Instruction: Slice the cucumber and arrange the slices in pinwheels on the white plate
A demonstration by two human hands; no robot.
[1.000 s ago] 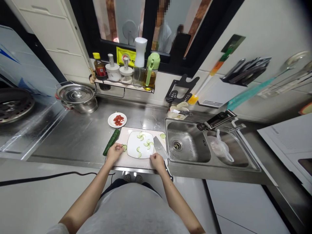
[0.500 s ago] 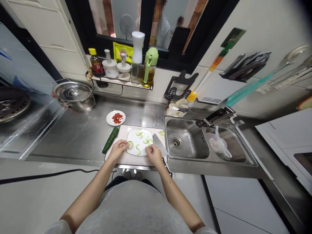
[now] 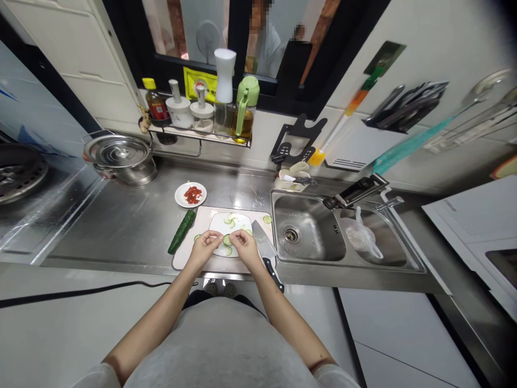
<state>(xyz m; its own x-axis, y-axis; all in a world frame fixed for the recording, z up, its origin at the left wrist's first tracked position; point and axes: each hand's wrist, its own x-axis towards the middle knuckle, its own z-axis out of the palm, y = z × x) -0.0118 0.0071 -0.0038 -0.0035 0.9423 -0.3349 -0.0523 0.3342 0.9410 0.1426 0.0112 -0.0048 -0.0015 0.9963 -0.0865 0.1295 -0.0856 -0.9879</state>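
Observation:
Over the white plate (image 3: 216, 220), my left hand (image 3: 207, 248) and my right hand (image 3: 244, 247) meet with fingertips pinched at either side of a thin cucumber slice (image 3: 226, 238). Thin curved cucumber pieces (image 3: 231, 220) lie on the plate, some of them partly behind my fingers. The plate rests on a pale pink cutting board (image 3: 184, 258). Just left of my left hand, another cucumber slice (image 3: 196, 237) shows in part. To the right of the plate lies a kitchen knife (image 3: 263, 241), its black handle towards me, below a cucumber piece (image 3: 267, 220).
A whole cucumber (image 3: 181, 231) lies along the board's left edge. Behind it stands a small plate of red bits (image 3: 193, 194). A steel sink (image 3: 309, 226) adjoins on the right, a lidded pot (image 3: 123, 159) stands back left, and a condiment rack (image 3: 202, 133) hangs above.
My hands have come together over the plate. The left carried its cucumber slice rightwards, and the right moved left to meet it.

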